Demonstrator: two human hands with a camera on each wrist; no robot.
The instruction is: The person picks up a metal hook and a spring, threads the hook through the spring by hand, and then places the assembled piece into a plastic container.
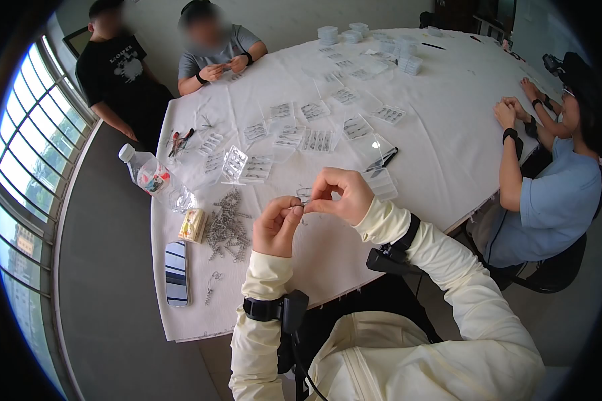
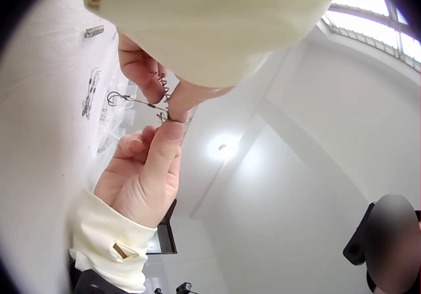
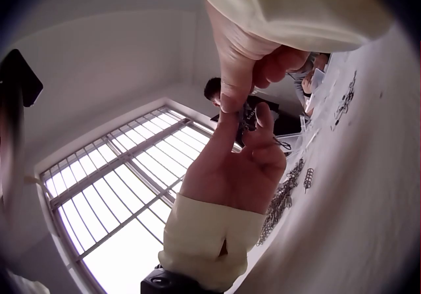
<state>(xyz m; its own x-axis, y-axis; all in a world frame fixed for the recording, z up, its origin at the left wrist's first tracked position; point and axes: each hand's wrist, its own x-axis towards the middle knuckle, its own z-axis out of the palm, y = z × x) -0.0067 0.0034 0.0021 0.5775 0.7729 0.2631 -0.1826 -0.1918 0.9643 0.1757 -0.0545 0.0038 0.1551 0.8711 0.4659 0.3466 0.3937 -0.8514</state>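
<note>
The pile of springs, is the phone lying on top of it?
No, the phone lies beside the pile of springs, with bare white cloth between them.

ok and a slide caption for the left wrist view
Left hand and right hand, close together, hold a coiled spring and a looped wire above a white tablecloth.

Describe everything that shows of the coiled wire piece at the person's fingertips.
The coiled wire piece is thin, dark and metallic-looking, with spaced, open turns. In the left wrist view its coil runs nearly upright, and a line with a looped end reaches out sideways near its lower end; whether they are joined is hidden. The left hand and right hand meet there, fingertips pinching and partly covering it, above the white-covered table.
</note>
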